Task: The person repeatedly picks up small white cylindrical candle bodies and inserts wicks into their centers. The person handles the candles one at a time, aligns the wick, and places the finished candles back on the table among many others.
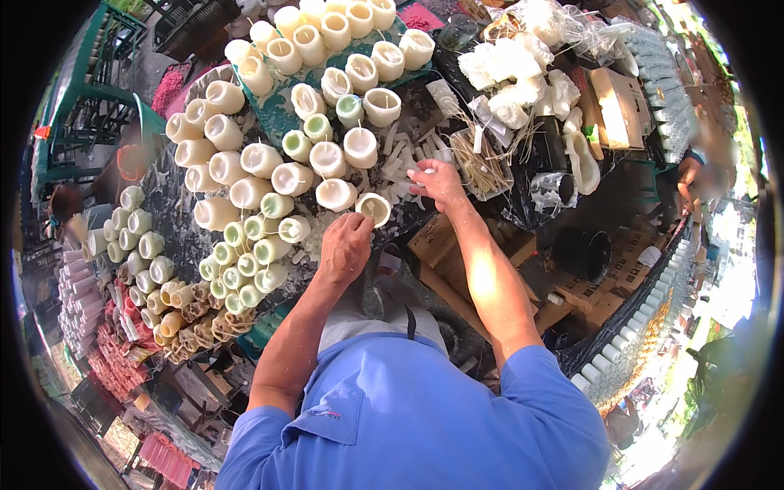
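Observation:
My left hand (345,247) is closed, its fingertips against the near left side of a hollow cream candle (374,210) at the table's front edge. A pale wick shows inside that candle; the hand's back hides the exact grip. To its right, my right hand (442,184) reaches over a pile of white wax sticks (400,163) with its fingers apart. A small white bit shows by those fingertips; whether it is held is unclear. Several more hollow cream candles (327,159) stand just beyond my hands, and pale green ones (263,251) are grouped to the left.
A green tray (273,106) at the back carries rows of candles. Crumpled white wax (510,73), a bundle of wicks (482,163) and a cardboard box (616,108) occupy the right side. Glass cups (665,98) are lined up farther right. An open carton (457,253) sits below the table edge.

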`<state>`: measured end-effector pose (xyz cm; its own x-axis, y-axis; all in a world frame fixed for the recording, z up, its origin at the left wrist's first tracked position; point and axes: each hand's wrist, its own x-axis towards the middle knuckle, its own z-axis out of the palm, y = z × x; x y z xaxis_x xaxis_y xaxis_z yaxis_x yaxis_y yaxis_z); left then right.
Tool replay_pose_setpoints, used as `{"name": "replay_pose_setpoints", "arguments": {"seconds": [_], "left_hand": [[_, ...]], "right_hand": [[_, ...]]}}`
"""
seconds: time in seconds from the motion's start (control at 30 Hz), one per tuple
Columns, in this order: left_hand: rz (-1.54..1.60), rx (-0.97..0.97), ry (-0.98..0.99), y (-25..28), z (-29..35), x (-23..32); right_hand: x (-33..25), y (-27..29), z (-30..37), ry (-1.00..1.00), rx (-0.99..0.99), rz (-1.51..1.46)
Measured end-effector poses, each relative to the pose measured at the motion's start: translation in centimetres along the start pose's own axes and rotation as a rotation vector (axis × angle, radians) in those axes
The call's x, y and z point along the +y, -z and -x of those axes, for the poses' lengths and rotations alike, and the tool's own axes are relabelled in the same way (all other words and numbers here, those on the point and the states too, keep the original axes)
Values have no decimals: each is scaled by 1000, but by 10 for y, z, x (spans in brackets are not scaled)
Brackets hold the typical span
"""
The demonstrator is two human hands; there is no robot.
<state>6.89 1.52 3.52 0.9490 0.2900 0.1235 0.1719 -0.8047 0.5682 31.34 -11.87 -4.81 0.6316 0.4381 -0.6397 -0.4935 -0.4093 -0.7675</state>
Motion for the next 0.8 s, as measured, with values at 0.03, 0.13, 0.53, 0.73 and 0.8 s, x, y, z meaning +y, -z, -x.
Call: {"name": "replay_pose_setpoints", "arguments": {"seconds": [0.03, 0.13, 0.53, 0.73, 0.8], "left_hand": [[16, 31, 4, -1, -3, -4], [60, 52, 41, 0, -3, -11], [246, 10, 195, -5, -12, -11], [362, 72, 197, -1, -24, -16], [410, 62, 237, 2, -24, -14]], "right_hand": [[-1, 1, 3, 42, 1, 72], [-4, 3, 18, 152, -13, 344], [-9, -15, 39, 286, 155, 458], [-27, -33, 124, 383, 34, 402], [-24, -53, 140, 544, 46, 531]]}}
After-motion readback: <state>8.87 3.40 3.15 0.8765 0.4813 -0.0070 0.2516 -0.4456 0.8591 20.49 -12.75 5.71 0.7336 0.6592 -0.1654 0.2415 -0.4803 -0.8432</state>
